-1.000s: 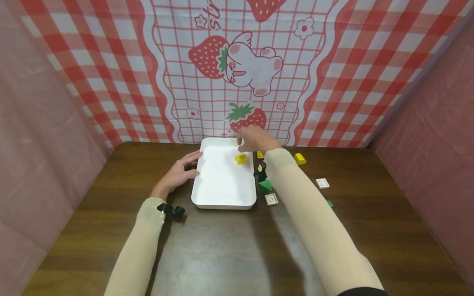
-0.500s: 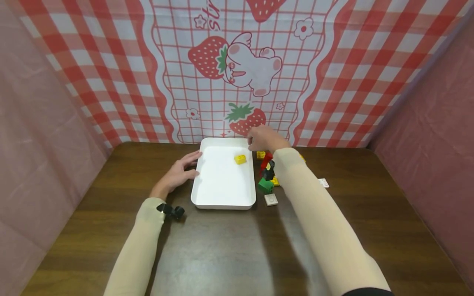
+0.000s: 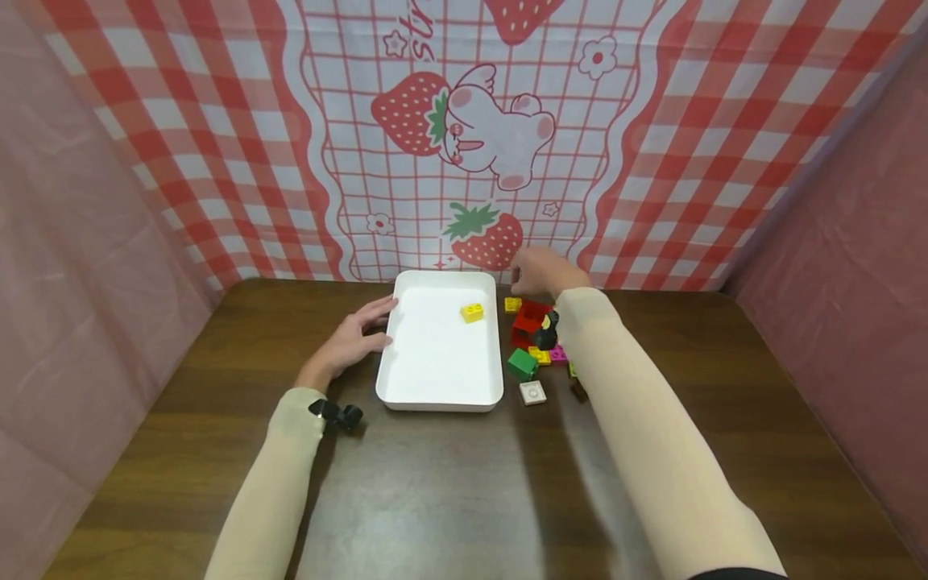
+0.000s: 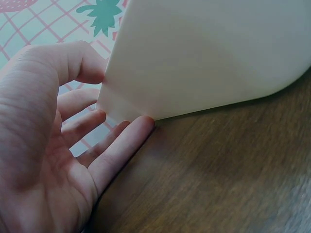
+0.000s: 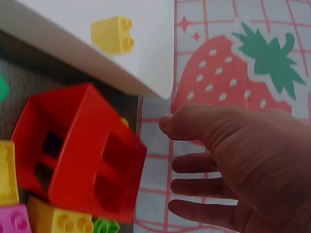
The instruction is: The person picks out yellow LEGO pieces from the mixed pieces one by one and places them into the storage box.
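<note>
My left hand [image 3: 350, 334] rests against the left side of the white tray [image 3: 435, 366], its fingertips touching the wall. In the left wrist view those fingers [image 4: 121, 154] are mostly straight along the tray's edge. A yellow toy brick [image 3: 473, 312] sits in the tray's upper right part. My right hand [image 3: 542, 271] hovers beyond the tray's right back corner, holding nothing. In the right wrist view its fingers [image 5: 194, 187] extend loosely beside a red window-frame block [image 5: 99, 155], apart from it. Part of the block pile is hidden under the right forearm in the head view.
Right of the tray lie a small yellow brick [image 3: 513, 304], a green block [image 3: 523, 364], a white square piece [image 3: 532, 393], another yellow brick [image 3: 539, 355] and a magenta brick [image 3: 557, 355]. A patterned cloth [image 3: 464, 161] hangs behind the table [image 3: 435, 491].
My right hand has moved right, from over the tray to beyond its corner. The red block beneath the wrist has come into sight. My left hand and the brick in the tray stay put.
</note>
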The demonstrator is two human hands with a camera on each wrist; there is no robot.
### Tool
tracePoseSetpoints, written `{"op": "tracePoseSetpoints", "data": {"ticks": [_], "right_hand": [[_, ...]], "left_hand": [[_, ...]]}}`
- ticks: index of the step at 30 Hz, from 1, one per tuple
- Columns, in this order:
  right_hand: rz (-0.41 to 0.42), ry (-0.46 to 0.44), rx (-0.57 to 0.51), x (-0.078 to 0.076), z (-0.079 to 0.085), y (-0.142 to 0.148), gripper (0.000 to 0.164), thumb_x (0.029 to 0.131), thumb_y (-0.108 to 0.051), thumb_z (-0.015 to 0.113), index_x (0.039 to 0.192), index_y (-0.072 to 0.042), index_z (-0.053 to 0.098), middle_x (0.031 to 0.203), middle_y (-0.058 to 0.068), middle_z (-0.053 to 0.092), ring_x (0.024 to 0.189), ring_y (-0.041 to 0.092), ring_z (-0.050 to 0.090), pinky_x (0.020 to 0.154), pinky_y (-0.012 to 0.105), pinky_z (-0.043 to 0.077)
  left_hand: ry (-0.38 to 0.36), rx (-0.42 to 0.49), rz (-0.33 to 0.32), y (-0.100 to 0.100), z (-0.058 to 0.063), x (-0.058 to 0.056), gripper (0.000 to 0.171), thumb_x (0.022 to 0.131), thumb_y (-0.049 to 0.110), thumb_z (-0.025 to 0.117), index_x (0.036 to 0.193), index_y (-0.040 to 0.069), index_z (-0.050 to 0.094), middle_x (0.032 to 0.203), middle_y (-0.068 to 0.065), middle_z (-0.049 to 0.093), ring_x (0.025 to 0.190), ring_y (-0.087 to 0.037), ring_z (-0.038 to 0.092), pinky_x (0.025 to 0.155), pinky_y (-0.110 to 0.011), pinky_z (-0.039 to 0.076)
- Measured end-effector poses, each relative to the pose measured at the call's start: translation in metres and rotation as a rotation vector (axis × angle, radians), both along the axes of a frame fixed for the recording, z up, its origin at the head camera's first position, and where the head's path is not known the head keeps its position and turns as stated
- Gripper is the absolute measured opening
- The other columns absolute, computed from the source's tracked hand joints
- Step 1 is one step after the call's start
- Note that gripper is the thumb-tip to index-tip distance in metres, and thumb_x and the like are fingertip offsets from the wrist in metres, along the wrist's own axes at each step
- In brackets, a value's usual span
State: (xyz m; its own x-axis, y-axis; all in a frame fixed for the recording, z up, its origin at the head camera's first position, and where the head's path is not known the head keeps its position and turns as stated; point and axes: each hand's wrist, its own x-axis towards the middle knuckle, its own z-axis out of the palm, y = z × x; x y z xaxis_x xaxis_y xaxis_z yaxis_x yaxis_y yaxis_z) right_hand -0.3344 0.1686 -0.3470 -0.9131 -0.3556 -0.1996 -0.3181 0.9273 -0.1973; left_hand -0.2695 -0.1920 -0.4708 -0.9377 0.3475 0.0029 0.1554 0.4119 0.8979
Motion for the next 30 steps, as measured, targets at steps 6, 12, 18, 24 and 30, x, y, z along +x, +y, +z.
{"op": "tracePoseSetpoints", "data": {"ticks": [6,12,18,24,30], "right_hand": [[0.003,0.010,0.023,-0.002,-0.002,0.017,0.022,0.103,-0.014,0.076,0.123,-0.003,0.078,0.122,0.019,0.080,0.102,0.033,0.068,0.101,0.049,0.064],[-0.046,-0.037,0.036,-0.006,-0.001,0.028,0.025,0.106,-0.016,0.076,0.127,-0.004,0.077,0.128,0.019,0.079,0.109,0.035,0.069,0.107,0.053,0.063],[-0.012,-0.011,0.079,-0.020,-0.006,0.046,0.019,0.103,-0.016,0.078,0.118,-0.004,0.081,0.117,0.017,0.080,0.098,0.032,0.067,0.093,0.046,0.065],[-0.046,-0.029,0.066,-0.017,0.000,0.064,0.022,0.102,-0.017,0.078,0.118,-0.002,0.080,0.116,0.019,0.079,0.097,0.033,0.066,0.090,0.046,0.065],[-0.095,-0.001,0.088,-0.009,0.010,0.082,0.024,0.102,-0.021,0.081,0.117,-0.003,0.081,0.118,0.019,0.081,0.097,0.033,0.068,0.092,0.050,0.066]], "left_hand": [[-0.013,0.003,0.003,0.001,-0.001,0.001,0.077,0.104,0.012,0.067,0.176,0.010,0.038,0.190,-0.012,0.026,0.162,-0.047,0.045,0.125,-0.061,0.048],[-0.017,0.001,0.004,-0.001,-0.002,0.000,0.077,0.105,0.012,0.067,0.176,0.011,0.037,0.190,-0.012,0.025,0.162,-0.047,0.045,0.124,-0.060,0.049],[-0.034,0.016,0.011,-0.001,-0.001,0.001,0.078,0.104,0.013,0.067,0.176,0.012,0.037,0.190,-0.011,0.024,0.163,-0.048,0.042,0.132,-0.068,0.040],[-0.026,0.004,0.009,-0.001,-0.001,0.001,0.078,0.104,0.012,0.067,0.176,0.011,0.037,0.190,-0.012,0.024,0.162,-0.048,0.043,0.131,-0.067,0.041],[-0.026,0.008,0.010,0.001,0.000,0.002,0.077,0.104,0.011,0.066,0.176,0.011,0.038,0.190,-0.012,0.024,0.163,-0.048,0.043,0.132,-0.067,0.040]]}}
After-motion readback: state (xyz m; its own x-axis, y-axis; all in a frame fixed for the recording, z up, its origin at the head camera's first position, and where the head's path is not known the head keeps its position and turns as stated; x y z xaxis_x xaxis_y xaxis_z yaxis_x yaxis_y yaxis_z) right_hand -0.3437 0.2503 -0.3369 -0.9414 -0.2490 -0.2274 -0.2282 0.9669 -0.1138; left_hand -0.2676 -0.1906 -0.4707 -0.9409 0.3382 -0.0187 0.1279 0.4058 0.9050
